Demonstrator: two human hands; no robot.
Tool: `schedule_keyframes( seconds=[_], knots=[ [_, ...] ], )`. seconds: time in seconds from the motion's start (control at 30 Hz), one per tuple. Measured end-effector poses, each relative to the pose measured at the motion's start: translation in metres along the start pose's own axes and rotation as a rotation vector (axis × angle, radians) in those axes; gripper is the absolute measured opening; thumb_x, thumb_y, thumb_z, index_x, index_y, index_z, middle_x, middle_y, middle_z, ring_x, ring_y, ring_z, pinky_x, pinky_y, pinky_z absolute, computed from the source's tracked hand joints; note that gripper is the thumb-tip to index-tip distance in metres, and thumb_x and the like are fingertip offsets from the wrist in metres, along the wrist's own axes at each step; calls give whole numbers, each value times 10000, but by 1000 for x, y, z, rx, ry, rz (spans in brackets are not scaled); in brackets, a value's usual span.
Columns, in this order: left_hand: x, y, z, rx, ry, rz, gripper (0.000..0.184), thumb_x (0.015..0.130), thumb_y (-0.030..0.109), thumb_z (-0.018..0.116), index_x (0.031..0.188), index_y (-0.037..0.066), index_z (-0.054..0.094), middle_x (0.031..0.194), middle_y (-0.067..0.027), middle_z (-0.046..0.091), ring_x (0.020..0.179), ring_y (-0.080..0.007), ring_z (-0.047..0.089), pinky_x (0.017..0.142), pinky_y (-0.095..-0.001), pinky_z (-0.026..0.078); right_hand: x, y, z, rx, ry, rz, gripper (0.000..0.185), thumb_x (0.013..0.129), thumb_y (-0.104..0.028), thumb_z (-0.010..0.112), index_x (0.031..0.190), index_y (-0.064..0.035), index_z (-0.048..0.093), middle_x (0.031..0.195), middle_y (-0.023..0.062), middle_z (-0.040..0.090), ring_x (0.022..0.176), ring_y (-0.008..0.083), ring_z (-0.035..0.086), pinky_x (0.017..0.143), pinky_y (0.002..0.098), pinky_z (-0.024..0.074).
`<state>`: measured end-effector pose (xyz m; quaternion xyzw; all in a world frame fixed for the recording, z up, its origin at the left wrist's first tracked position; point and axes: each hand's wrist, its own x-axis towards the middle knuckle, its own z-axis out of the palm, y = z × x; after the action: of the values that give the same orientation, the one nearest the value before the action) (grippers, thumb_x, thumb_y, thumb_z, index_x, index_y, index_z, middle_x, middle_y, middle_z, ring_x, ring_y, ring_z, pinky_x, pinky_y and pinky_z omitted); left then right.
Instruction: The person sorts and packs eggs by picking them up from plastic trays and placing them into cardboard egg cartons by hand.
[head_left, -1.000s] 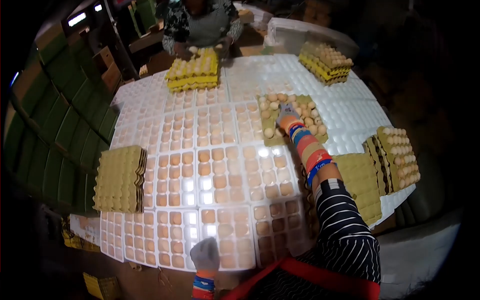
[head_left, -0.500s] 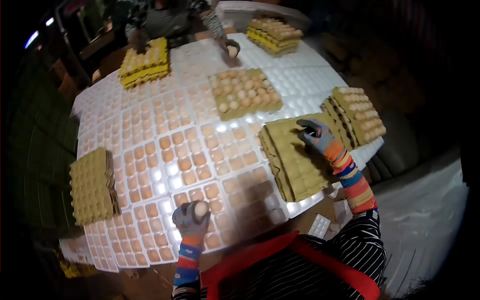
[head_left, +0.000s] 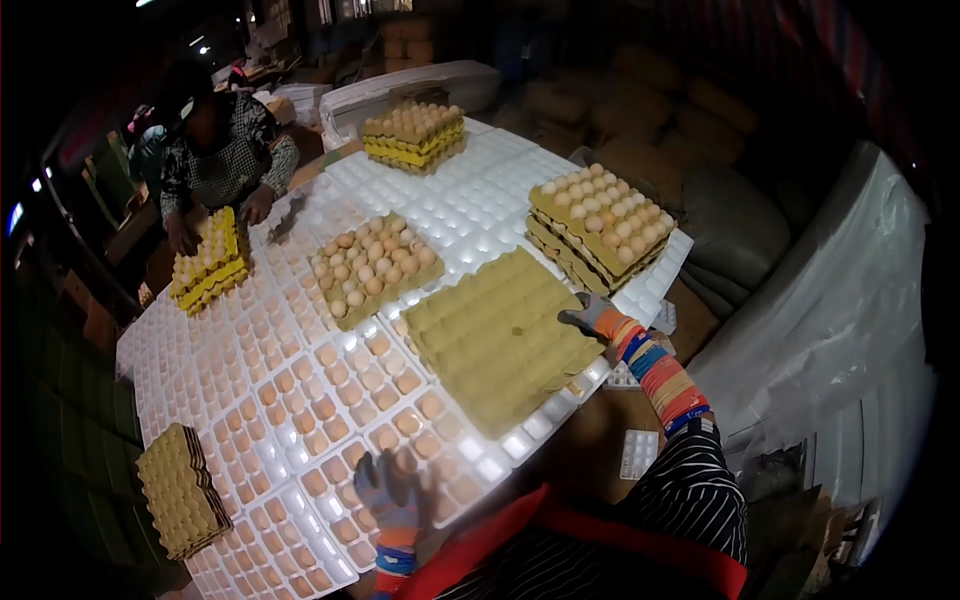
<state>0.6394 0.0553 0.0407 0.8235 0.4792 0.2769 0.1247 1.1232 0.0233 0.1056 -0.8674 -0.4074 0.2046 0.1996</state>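
Observation:
My left hand (head_left: 388,492), in a grey glove, is over the white plastic egg packs near the front edge, fingers apart and no egg in it. My right hand (head_left: 594,316), also gloved, is closed on the right edge of an olive pulp egg tray (head_left: 500,345), which lies flat over the white packs with no eggs on its upper face. Many cells of the white packs (head_left: 300,405) hold brown eggs. Beyond the olive tray sits a pulp tray full of eggs (head_left: 372,262).
Egg-filled trays (head_left: 600,215) are stacked at the right corner, more on yellow trays (head_left: 415,130) at the back. Bare pulp trays (head_left: 180,490) are piled at the left. Across the table a co-worker (head_left: 215,150) handles yellow trays (head_left: 208,265). Plastic sheeting (head_left: 830,330) hangs at right.
The egg in my left hand is gone and its fingers have opened. My right hand has moved from above the olive tray to its right edge. My view has turned rightward.

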Motion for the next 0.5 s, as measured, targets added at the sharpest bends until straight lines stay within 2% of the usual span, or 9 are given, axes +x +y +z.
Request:
schedule_keyframes(
  seconds=[0.07,0.13,0.2,0.27,0.3,0.33,0.37,0.43,0.5],
  knots=[
    [25,64,11,-77,-68,172,573,717,256,660,1249,100,516,1242,-227,449,1136,-410,420,995,-492,310,19,4,-5,212,68,-121,542,741,-388,698,1107,-3,589,919,149,643,812,212,591,739,324,464],
    [36,103,33,-199,-13,184,554,729,227,650,1253,99,521,1245,-226,457,1154,-403,419,995,-485,318,39,18,-13,310,146,-246,344,764,-234,700,995,9,622,835,92,645,745,154,565,676,298,460],
    [43,120,50,-283,25,162,554,735,211,645,1263,98,518,1264,-224,451,1171,-402,413,995,-485,320,63,39,-28,364,317,-304,339,772,-225,689,1010,6,618,848,69,648,738,152,570,667,300,467],
    [49,146,50,-255,76,150,567,721,143,677,1262,88,513,1293,-190,456,1199,-366,420,992,-447,342,63,47,-66,631,537,-407,311,784,-188,671,1026,-1,616,863,55,646,734,147,569,653,289,475],
    [51,150,51,-230,94,138,565,730,177,666,1268,89,513,1282,-200,461,1185,-378,425,985,-462,342,84,73,-78,883,547,-256,290,795,-149,653,1047,-14,611,890,62,644,738,155,577,653,288,488],
    [50,149,51,-199,112,120,566,739,210,656,1273,89,514,1271,-209,466,1170,-391,431,978,-476,343,133,137,-85,958,516,-214,282,795,-117,640,1061,-29,610,893,70,642,698,158,580,618,292,496],
    [48,147,53,-167,120,96,575,722,249,681,1253,90,527,1247,-201,488,1153,-384,445,971,-480,345,80,91,-117,1156,543,-339,262,799,-104,623,1052,-36,610,861,71,644,647,173,586,574,303,498],
    [48,147,58,-94,126,83,582,697,316,708,1212,97,551,1206,-189,513,1123,-376,461,957,-482,351,108,141,-136,1278,577,-224,225,785,-73,631,1004,-25,612,863,83,649,664,209,618,577,322,523],
    [49,154,62,-18,105,99,572,680,371,711,1169,108,573,1174,-183,520,1099,-375,467,942,-477,360,116,155,-141,1259,713,-272,249,781,-146,687,977,-13,611,849,70,644,648,213,613,556,350,513]
  ],
)
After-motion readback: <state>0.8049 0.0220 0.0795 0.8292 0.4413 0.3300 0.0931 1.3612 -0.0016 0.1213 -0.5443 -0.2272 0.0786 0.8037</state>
